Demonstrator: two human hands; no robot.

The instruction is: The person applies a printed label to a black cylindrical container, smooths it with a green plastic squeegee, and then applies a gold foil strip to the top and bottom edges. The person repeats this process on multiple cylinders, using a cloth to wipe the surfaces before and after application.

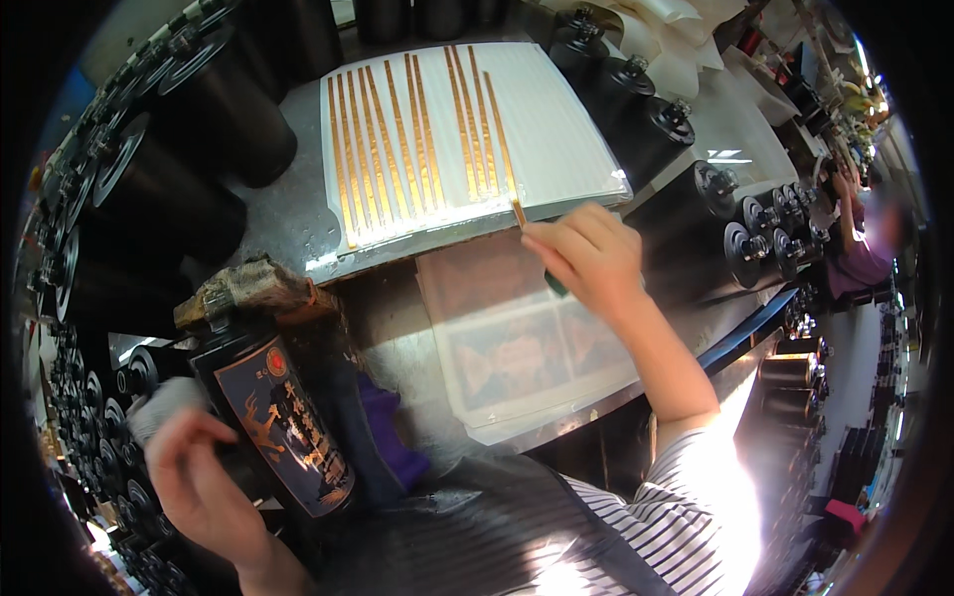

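My right hand (591,253) pinches the lower end of a narrow gold strip (501,139) between thumb and forefinger. The rest of that strip still runs up along a white backing sheet (561,124). Beneath the palm shows a small green thing (555,284), mostly hidden. At the lower left my left hand (204,487) is raised with bent fingers, a blurred grey cloth (167,405) in it. Just right of this hand a black bottle (224,372) lies tilted, its dark label (283,427) patterned in gold; its neck points to a worn, wrapped support (253,288).
Several gold strips (397,139) lie side by side on the sheet. Large black bottles crowd the left (164,189) and right (686,209). A translucent sheet (537,348) covers the near bench. Purple material (391,427) sits beside the bottle. Another person (865,233) works far right.
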